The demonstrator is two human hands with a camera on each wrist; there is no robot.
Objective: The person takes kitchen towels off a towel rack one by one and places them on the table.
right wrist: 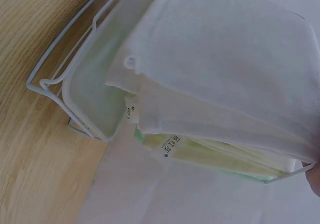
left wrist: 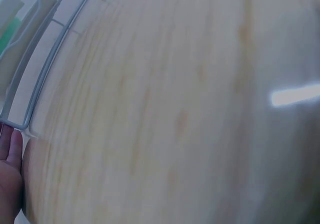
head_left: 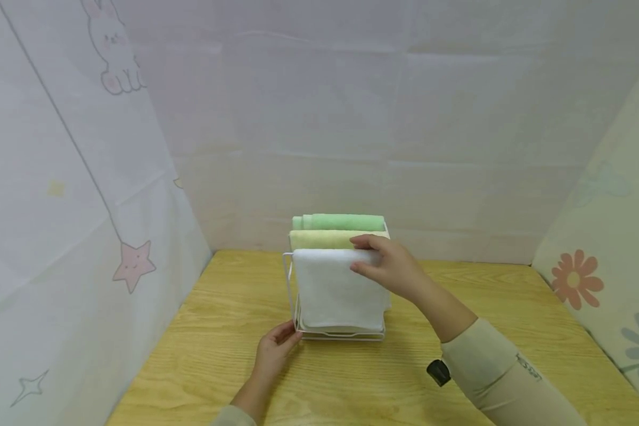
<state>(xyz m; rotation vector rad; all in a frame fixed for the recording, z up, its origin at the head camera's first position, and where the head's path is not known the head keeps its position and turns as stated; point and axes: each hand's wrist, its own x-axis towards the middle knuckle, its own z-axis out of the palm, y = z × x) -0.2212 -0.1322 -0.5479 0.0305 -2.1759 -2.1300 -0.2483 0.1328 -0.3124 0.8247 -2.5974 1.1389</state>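
A white wire rack [head_left: 287, 284] on the table holds folded towels hung in rows. In front hangs a white towel [head_left: 335, 290], behind it a pale yellow towel [head_left: 319, 239], and at the back a green towel [head_left: 346, 222]. My right hand [head_left: 391, 266] grips the white towel's top right, thumb on its front and fingers behind the top edge. At the rack's lower left front corner, my left hand [head_left: 274, 349] pinches the wire between thumb and fingers. The right wrist view shows the white towel's [right wrist: 225, 48] lower edges hanging over a pale tray [right wrist: 95, 83] in the rack's base.
The rack stands on a wood-grain table [head_left: 202, 355]. Behind it rises a pale cloth backdrop [head_left: 319, 118], with printed side walls at left and right. A small black object [head_left: 438, 373] sits at the right sleeve's cuff.
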